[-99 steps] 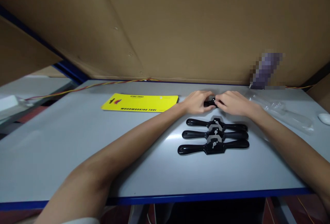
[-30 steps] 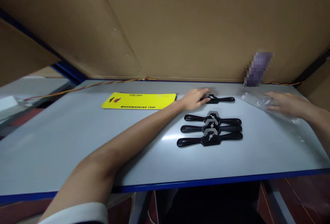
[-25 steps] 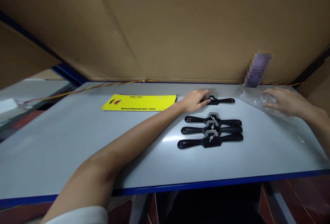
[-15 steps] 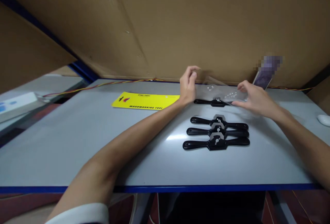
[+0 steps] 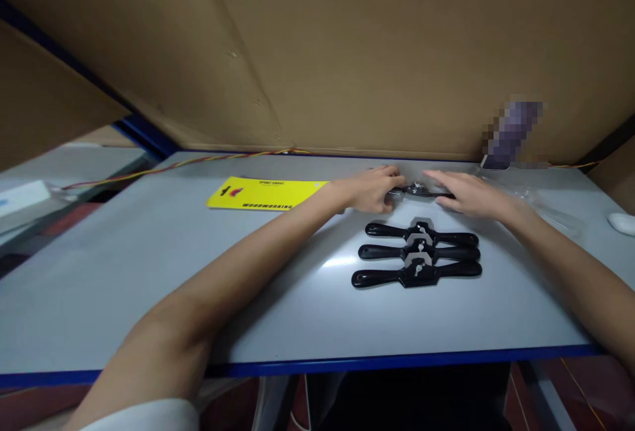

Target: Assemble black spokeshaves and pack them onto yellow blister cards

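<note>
A black two-handled spokeshave lies at the far side of the grey table, with a clear plastic shell lying over it. My left hand curls around the left end of the shell and the tool. My right hand lies flat on the right end, fingers stretched out. Three more black spokeshaves sit in a row nearer to me: the far one, the middle one and the near one.
A yellow printed card lies to the left of my hands. More clear plastic and a small white object sit at the right. Cardboard walls the back, with a cable along it. A blurred purple item leans there.
My right hand fetched the clear plastic shell from the right. Both hands held it above the far spokeshave, then lowered it onto the tool.
</note>
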`<move>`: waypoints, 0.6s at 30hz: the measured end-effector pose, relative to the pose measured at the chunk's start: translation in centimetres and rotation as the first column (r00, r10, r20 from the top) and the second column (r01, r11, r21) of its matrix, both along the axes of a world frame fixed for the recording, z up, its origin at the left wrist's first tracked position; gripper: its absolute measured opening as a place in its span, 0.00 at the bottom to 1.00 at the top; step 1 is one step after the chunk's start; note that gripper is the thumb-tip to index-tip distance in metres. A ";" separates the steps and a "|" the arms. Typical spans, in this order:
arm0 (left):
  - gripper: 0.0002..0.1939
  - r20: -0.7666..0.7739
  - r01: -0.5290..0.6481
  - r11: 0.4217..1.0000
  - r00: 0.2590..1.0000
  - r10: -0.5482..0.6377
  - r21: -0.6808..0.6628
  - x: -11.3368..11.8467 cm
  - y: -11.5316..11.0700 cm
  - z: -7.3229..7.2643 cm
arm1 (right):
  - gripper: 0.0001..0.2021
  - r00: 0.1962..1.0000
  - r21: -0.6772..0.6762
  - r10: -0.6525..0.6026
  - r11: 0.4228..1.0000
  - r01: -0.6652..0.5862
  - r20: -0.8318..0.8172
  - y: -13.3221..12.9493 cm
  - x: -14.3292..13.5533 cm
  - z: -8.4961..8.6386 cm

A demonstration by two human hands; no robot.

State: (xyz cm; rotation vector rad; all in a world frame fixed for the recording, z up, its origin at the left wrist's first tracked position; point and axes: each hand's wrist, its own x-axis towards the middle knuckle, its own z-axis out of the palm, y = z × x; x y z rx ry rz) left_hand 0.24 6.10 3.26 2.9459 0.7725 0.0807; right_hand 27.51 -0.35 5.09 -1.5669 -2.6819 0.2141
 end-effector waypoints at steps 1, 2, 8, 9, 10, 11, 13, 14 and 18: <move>0.30 -0.020 -0.015 1.000 1.000 0.015 0.013 0.3 -0.2 0.0 | 0.34 1.000 0.025 0.001 1.000 -0.001 -0.007 0.0 0.2 -0.1; 0.30 -0.042 -0.028 0.999 0.999 0.029 0.020 0.4 -0.4 0.1 | 0.32 1.000 0.045 0.004 0.999 -0.003 -0.015 0.0 0.3 -0.3; 0.33 -0.133 -0.015 1.000 0.991 0.012 -0.019 -0.1 0.0 1.2 | 0.20 0.980 0.110 0.036 0.994 -0.014 -0.197 -0.2 0.6 -1.5; 0.34 -0.131 -0.008 0.999 0.991 0.003 -0.033 -0.2 0.1 1.3 | 0.19 0.973 0.125 0.032 0.992 -0.003 -0.227 -0.3 0.6 -1.8; 0.34 -0.128 -0.007 0.999 0.992 0.002 -0.039 -0.3 0.1 1.4 | 0.19 0.968 0.138 0.025 0.990 0.010 -0.249 -0.3 0.5 -2.0; 0.34 -0.126 -0.013 0.999 0.992 0.008 -0.037 -0.3 0.1 1.4 | 0.18 0.964 0.145 0.018 0.989 0.022 -0.267 -0.4 0.4 -2.1; 0.34 -0.131 -0.036 0.999 0.991 0.034 -0.013 -0.2 -0.1 1.4 | 0.18 0.952 0.143 0.004 0.989 0.042 -0.305 -0.5 0.3 -2.4; 0.35 -0.138 -0.048 0.999 0.989 0.048 0.001 -0.1 -0.2 1.4 | 0.17 0.946 0.141 -0.001 0.989 0.049 -0.325 -0.5 0.2 -2.5; 0.36 -0.143 -0.074 0.996 0.986 0.082 0.058 0.2 -0.8 1.4 | 0.15 0.918 0.126 -0.014 0.990 0.069 -0.396 -0.4 0.3 -2.7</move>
